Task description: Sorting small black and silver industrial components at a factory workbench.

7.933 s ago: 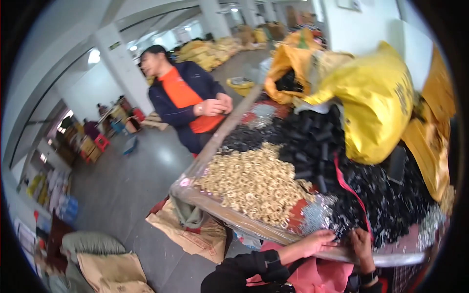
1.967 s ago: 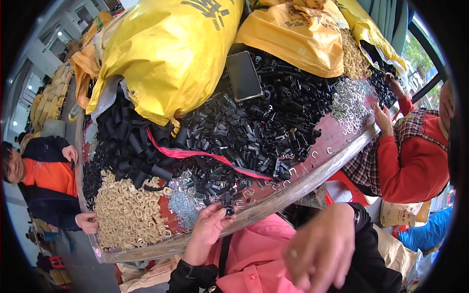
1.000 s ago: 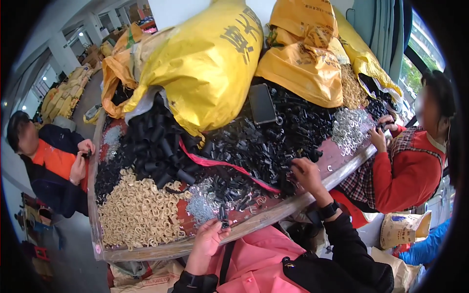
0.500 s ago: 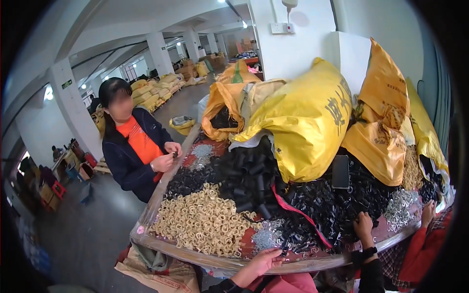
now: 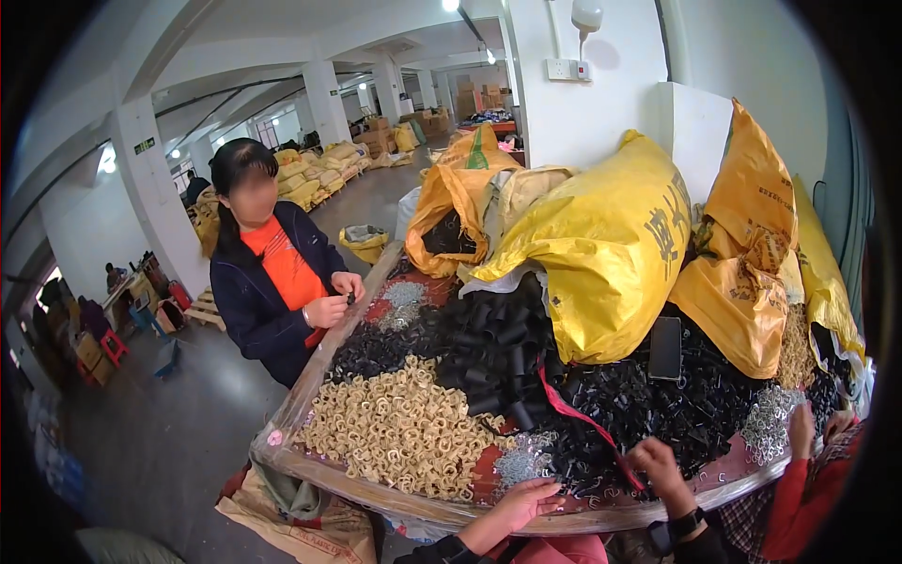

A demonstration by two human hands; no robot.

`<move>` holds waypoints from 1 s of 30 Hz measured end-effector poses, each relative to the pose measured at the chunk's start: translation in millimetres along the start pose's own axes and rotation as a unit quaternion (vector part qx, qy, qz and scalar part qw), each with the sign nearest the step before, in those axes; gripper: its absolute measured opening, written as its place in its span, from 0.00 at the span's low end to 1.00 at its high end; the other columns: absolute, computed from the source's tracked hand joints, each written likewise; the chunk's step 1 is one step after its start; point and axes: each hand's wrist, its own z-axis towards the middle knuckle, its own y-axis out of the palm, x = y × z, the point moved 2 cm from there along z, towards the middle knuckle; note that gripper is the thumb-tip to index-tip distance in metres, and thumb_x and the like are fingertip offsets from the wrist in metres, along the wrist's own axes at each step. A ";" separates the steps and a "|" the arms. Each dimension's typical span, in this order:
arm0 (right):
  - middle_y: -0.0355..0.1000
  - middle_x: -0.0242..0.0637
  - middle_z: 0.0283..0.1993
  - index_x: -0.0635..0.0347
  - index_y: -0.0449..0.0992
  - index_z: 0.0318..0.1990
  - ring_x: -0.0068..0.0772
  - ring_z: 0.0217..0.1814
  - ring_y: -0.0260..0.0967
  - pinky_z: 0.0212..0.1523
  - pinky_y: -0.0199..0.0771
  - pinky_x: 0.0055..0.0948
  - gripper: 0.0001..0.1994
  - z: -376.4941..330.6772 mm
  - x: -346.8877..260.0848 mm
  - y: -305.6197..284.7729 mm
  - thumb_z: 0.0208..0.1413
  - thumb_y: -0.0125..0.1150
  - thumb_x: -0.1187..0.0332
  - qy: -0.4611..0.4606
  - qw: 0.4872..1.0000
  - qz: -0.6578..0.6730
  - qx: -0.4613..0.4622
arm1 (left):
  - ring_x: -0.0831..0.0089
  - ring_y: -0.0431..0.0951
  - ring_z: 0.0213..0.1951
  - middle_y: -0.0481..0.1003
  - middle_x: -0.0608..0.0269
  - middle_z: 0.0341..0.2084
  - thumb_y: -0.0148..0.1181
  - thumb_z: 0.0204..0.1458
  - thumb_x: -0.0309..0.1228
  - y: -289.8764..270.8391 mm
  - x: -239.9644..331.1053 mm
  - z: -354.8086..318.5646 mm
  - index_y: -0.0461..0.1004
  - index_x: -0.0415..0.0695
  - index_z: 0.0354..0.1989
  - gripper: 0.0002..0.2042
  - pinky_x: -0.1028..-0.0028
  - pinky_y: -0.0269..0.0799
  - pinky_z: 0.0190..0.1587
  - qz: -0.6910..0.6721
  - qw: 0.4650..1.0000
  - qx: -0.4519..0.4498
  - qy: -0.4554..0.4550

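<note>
At the table's near edge, my left hand (image 5: 528,504) is closed with its fingertips together beside a small heap of silvery metal bits (image 5: 522,462). Whatever is between those fingertips is too small to name. My right hand (image 5: 658,464), wearing a dark wristband, hovers over the near edge of a wide heap of small black pieces (image 5: 611,404). Its fingers are curled in, and what they hold, if anything, is hidden. A pink-red strip (image 5: 578,412) runs across the black heap and ends close to this hand.
Cream-coloured rings (image 5: 395,432) are heaped at left, black tubes (image 5: 503,343) in the middle. A black phone (image 5: 665,348) lies below big yellow sacks (image 5: 601,254). Across the left edge a person (image 5: 282,273) handles a small dark piece; at right, another's hands (image 5: 801,430) reach metal hooks (image 5: 772,414).
My right hand has moved left from the black heap, closer to my left hand. The whole view has shifted slightly. The person at right has raised a hand near the metal hooks.
</note>
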 end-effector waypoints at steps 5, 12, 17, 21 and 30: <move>0.66 0.34 0.33 0.62 0.71 0.28 0.21 0.34 0.63 0.35 0.64 0.20 0.04 -1.7 -23.0 70.9 0.50 0.53 0.72 -0.125 0.985 -0.022 -0.119 | 0.68 0.75 0.35 0.72 0.59 0.35 0.52 0.49 0.26 12.1 8.7 1.8 0.66 0.39 0.41 0.11 0.77 0.72 0.36 0.027 1.000 -0.009 0.007; 0.63 0.36 0.40 0.61 0.72 0.30 0.24 0.42 0.60 0.39 0.62 0.22 0.05 -9.1 -13.2 77.6 0.49 0.56 0.69 -0.178 0.979 -0.040 -0.092 | 0.67 0.72 0.39 0.71 0.58 0.35 0.52 0.49 0.25 24.0 7.8 -11.0 0.67 0.38 0.39 0.09 0.73 0.70 0.40 0.033 0.999 0.011 0.018; 0.63 0.35 0.35 0.57 0.60 0.53 0.31 0.23 0.63 0.25 0.64 0.27 0.21 -13.3 -0.3 97.0 0.53 0.50 0.60 -0.090 0.986 0.079 -0.118 | 0.67 0.73 0.38 0.72 0.60 0.33 0.53 0.48 0.25 16.2 0.9 -13.7 0.70 0.41 0.34 0.05 0.73 0.71 0.41 0.027 0.999 -0.004 0.036; 0.62 0.32 0.42 0.56 0.58 0.50 0.29 0.30 0.63 0.31 0.65 0.26 0.19 -14.0 11.2 94.0 0.52 0.52 0.63 -0.076 0.986 0.046 -0.139 | 0.66 0.73 0.38 0.72 0.60 0.33 0.53 0.48 0.27 25.1 2.1 -17.6 0.70 0.42 0.36 0.07 0.74 0.70 0.41 0.027 0.999 -0.021 0.042; 0.58 0.34 0.45 0.61 0.71 0.30 0.21 0.36 0.63 0.32 0.65 0.19 0.05 -18.6 -18.0 89.1 0.50 0.55 0.69 -0.030 0.993 0.067 -0.091 | 0.67 0.74 0.37 0.71 0.61 0.32 0.53 0.48 0.26 18.7 0.7 -7.9 0.67 0.40 0.37 0.08 0.77 0.72 0.37 -0.021 0.999 -0.028 0.009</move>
